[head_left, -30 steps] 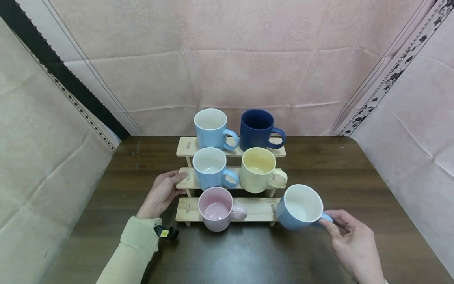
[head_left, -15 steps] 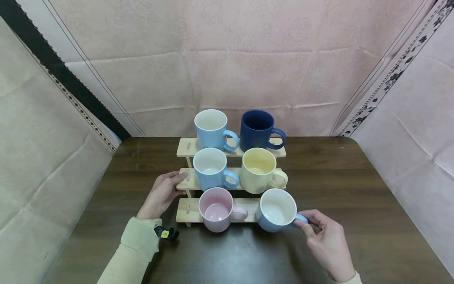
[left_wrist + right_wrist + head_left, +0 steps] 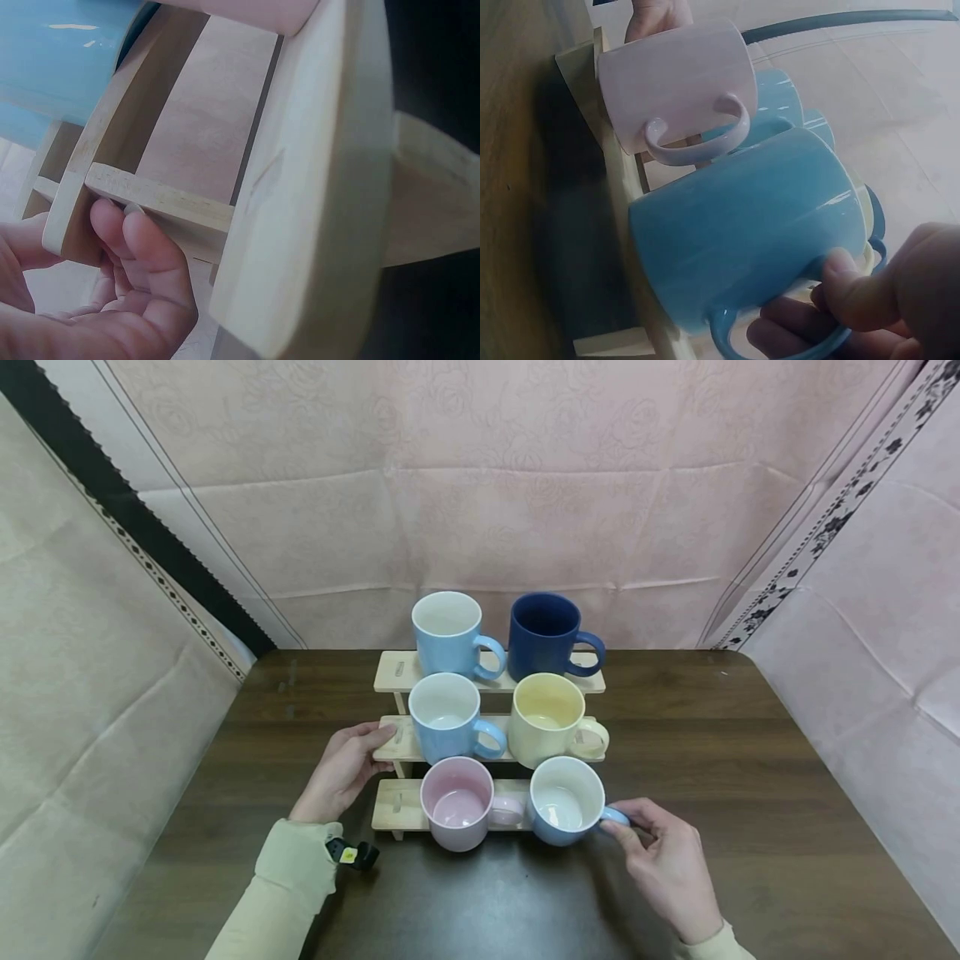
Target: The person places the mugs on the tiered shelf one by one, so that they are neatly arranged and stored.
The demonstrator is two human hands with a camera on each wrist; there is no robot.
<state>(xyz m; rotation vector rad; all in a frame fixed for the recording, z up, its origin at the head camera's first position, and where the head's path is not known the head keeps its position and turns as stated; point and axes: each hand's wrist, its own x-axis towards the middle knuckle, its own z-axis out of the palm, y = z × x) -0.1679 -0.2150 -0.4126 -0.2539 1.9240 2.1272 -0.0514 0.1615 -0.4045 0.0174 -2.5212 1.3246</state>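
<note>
My right hand [image 3: 667, 860] pinches the handle of a light blue mug [image 3: 742, 225] between thumb and fingers. The mug is over the right part of the lowest step of a three-step wooden rack [image 3: 397, 806], its base at the board; whether its full weight rests there I cannot tell. Left of it on that step stands a pink mug [image 3: 459, 806], its handle pointing at the blue one. My left hand [image 3: 341, 772] grips the left end of the middle step, fingertips curled under the board [image 3: 79, 202] in the left wrist view.
On the middle step stand another light blue mug [image 3: 444, 718] and a pale yellow mug [image 3: 543, 727]. The top step bears a light blue mug [image 3: 442, 635] and a dark blue mug [image 3: 543, 635]. Dark wooden table [image 3: 750, 760] lies beneath, with pale cloth [image 3: 525, 510] behind.
My right hand has brought the light blue mug leftward from beyond the rack's right end to beside the pink mug, and it stands more upright now. My left hand has stayed still.
</note>
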